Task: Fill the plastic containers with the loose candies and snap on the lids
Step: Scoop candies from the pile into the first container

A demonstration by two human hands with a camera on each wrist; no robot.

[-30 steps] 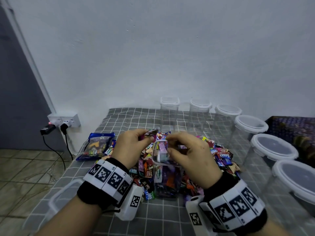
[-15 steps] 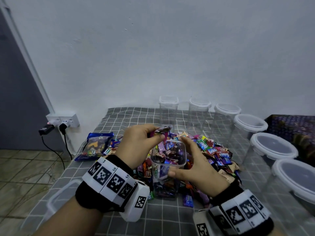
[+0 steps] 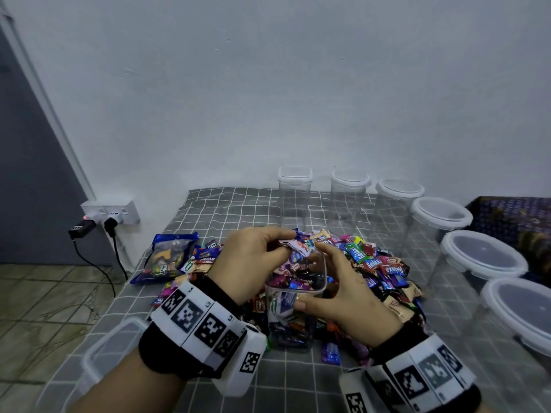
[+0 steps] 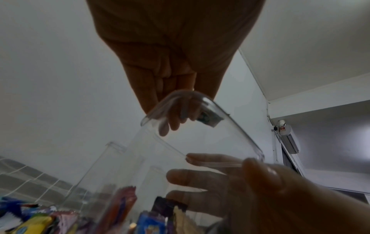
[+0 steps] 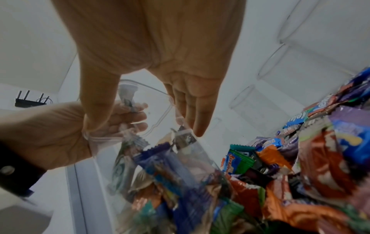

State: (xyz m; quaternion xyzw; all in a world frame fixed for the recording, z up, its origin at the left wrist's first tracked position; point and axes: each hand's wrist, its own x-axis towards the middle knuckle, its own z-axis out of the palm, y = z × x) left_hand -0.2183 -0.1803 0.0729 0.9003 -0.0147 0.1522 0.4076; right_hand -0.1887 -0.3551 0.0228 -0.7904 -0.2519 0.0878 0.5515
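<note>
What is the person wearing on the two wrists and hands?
Each wrist carries a black band with a row of white blocks printed with black square code markers, plus a white box below. The left hand and right hand are bare, without gloves.

Grey white-gridded cloth, multicoloured candies, black-and-white checkered wristbands.

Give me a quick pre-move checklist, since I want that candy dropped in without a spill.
1. Open container lid off: ok.
2. Right hand steadies it, thumb on the near wall: ok.
3. Left hand pinches a wrapped candy over the opening: ok.
4. Room left inside, candies sit just below the rim: ok, little.
5. Container upright: ok.
6. Its lid within reach: cannot tell.
</note>
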